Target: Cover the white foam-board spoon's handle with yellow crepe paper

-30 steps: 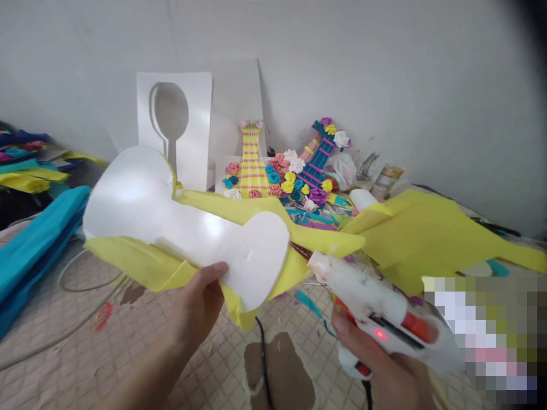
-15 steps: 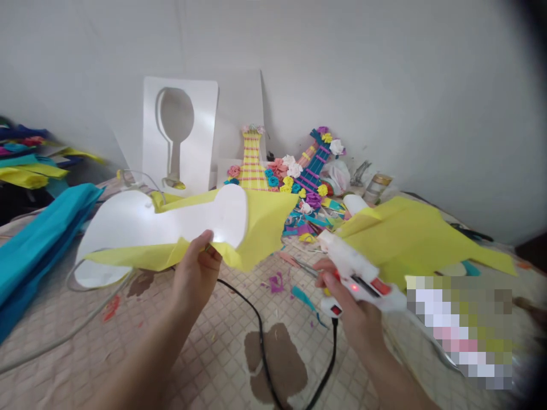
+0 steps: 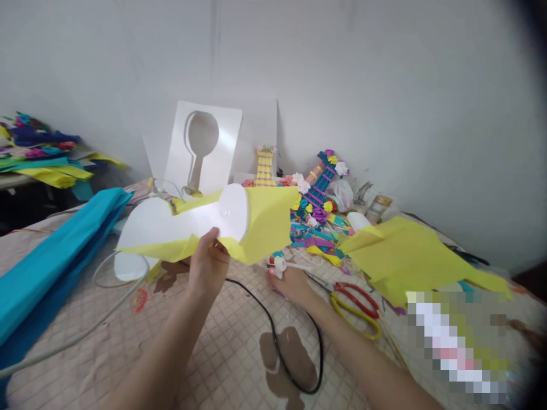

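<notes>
My left hand (image 3: 208, 266) pinches the lower edge of a white guitar-shaped foam cutout (image 3: 179, 225) wrapped in yellow crepe paper (image 3: 267, 222), holding it up over the table. My right hand (image 3: 290, 282) reaches low to the tabletop, closed around the white glue gun (image 3: 278, 265), whose red light glows; only its small end shows past my fingers. The gun's black cord (image 3: 277, 341) loops back toward me. Red-and-yellow scissors (image 3: 356, 302) lie just right of that hand.
A white board with a guitar-shaped hole (image 3: 205, 148) leans on the wall. Decorated paper guitars with flowers (image 3: 307, 188) pile behind. Blue crepe paper (image 3: 51, 262) lies at left, a yellow sheet (image 3: 410, 256) at right. A grey cable (image 3: 102, 307) crosses the checked tablecloth (image 3: 222, 353).
My right hand has lowered the glue gun away from me down to the table. My left hand has turned the cutout and moved it further off; scissors have come into view.
</notes>
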Demonstrator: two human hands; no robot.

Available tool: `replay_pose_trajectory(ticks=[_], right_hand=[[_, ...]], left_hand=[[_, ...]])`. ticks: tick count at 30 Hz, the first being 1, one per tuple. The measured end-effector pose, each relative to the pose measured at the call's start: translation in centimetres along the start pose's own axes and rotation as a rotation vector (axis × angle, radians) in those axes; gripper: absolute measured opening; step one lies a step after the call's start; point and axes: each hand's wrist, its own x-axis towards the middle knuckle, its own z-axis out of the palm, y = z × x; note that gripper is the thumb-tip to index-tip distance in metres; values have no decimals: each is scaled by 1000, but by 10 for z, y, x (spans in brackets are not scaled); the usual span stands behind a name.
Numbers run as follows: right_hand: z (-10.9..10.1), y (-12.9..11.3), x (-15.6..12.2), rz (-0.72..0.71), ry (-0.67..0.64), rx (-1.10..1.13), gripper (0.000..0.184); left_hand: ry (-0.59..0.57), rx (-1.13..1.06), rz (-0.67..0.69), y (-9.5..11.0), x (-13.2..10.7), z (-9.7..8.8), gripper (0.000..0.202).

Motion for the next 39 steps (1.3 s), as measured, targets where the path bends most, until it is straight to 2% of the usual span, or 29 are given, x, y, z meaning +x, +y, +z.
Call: replay_pose_trajectory(ticks=[4, 10, 15, 19, 23, 28, 32, 35, 37, 39], right_hand=[[-1, 4, -3, -11, -18, -52, 17], [-15, 15, -12, 63, 14, -62, 25], [-23, 14, -17, 85, -4, 33, 29], [-21, 15, -17, 135, 19, 110, 29], [-13, 15, -19, 135, -5, 184, 30], [-13, 15, -21, 100, 7, 137, 36], [-28, 7, -28, 49, 136, 42, 41], [-35, -11, -41, -17, 331, 10, 29], [-35, -26, -49, -123, 452, -15, 16], [-30, -38, -53, -290, 575, -112, 27]], left_hand=[[4, 12, -39, -1, -5, 1, 22], [10, 31, -81, -1, -10, 4, 25], [-57, 32, -49, -3, -12, 4, 28], [-86, 50, -13, -6, -12, 2, 28], [-66, 43, -38, -5, -9, 0, 22], [-63, 44, -36, -5, -10, 1, 21], [-66, 65, -14, -9, -13, 2, 22], [-84, 98, -16, -15, -16, 1, 21], [-101, 111, -38, -21, -18, -1, 21], [-124, 124, -61, -27, -22, -3, 23]])
